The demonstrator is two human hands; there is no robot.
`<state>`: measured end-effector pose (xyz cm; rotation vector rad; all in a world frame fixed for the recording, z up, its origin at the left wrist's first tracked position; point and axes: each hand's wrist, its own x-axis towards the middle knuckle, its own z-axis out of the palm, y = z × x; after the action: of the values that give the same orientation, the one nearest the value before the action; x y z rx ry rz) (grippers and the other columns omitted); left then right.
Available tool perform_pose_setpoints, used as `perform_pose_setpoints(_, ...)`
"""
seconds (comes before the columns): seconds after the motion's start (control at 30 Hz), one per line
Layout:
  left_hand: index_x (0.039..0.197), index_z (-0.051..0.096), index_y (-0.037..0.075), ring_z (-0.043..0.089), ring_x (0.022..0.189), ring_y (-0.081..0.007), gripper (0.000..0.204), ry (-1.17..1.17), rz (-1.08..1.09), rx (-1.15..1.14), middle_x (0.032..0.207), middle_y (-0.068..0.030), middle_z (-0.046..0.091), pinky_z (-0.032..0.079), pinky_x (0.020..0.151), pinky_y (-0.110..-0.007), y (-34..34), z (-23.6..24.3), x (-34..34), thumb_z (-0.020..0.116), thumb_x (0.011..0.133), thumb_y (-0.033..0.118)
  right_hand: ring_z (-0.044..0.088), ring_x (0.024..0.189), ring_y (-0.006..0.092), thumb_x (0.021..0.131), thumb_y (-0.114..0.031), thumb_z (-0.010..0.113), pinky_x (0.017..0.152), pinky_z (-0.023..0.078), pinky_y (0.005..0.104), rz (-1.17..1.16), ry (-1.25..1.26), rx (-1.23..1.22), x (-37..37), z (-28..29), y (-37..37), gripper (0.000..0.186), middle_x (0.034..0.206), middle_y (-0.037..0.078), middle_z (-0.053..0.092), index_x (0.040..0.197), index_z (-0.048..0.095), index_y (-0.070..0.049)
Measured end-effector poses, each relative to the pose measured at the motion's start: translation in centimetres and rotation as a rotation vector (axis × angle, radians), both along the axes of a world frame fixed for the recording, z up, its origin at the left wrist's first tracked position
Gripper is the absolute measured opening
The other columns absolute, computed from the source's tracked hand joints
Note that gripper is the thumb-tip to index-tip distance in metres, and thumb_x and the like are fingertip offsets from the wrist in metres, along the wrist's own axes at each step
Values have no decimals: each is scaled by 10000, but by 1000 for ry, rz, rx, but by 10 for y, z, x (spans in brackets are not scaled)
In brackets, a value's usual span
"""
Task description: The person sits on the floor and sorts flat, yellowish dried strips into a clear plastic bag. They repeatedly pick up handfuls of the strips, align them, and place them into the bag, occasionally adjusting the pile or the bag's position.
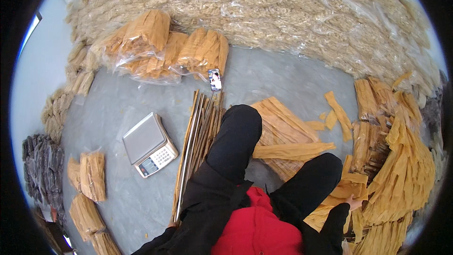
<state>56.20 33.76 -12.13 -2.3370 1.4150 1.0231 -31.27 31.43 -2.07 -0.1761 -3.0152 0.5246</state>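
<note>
My right hand (pixel 354 203) reaches into a heap of long, flat, yellow-brown strips (pixel 401 160) at my right. Its fingers close on some loose yellow-brown strips (pixel 351 186) beside my knee, though the strips partly cover them. Only a sliver of my left hand (pixel 173 225) shows, by the near end of a bundle of thin sticks (pixel 198 132); my sleeve covers its fingers. Between and beyond my knees lies a flat stack of yellow-brown sheets (pixel 283 123), with one strip (pixel 295 151) laid across it.
A digital scale (pixel 145 138) stands left of the sticks. A phone (pixel 214 80) leans against bagged orange-brown bundles (pixel 203 52). Pale bundles in clear plastic (pixel 264 14) form a wall at the back. More bundles (pixel 92 174) and dark ones (pixel 42 174) lie at far left.
</note>
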Motion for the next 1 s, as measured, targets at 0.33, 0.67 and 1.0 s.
perform_pose_setpoints(0.33, 1092, 441, 39, 556, 847, -422, 497, -39, -5, 73, 910, -251, 556, 459, 716, -476, -39, -17, -6, 642, 718, 297, 409, 1189, 317, 745, -232, 715, 959, 382, 390, -56, 306, -160, -14, -42, 18, 787, 1325, 166, 398, 1366, 264, -55)
perform_pose_setpoints(0.67, 1322, 254, 11, 485, 1052, -407, 701, 115, -89, -535, 1141, -295, 472, 409, 891, -422, -210, 42, -67, 604, 715, 43, 466, 1139, 322, 768, -185, 689, 938, 394, 379, 33, 354, -431, 25, -2, 30, 702, 1288, 187, 446, 1338, 316, -17)
perform_pose_setpoints(1.0, 1380, 156, 85, 519, 1047, -228, 635, 827, -49, -1002, 1195, -146, 471, 419, 882, -348, -349, 209, -230, 416, 829, -93, 550, 973, 287, 788, -155, 675, 832, 451, 361, 55, 681, -523, 49, 158, 40, 519, 1166, 198, 536, 1198, 446, 67)
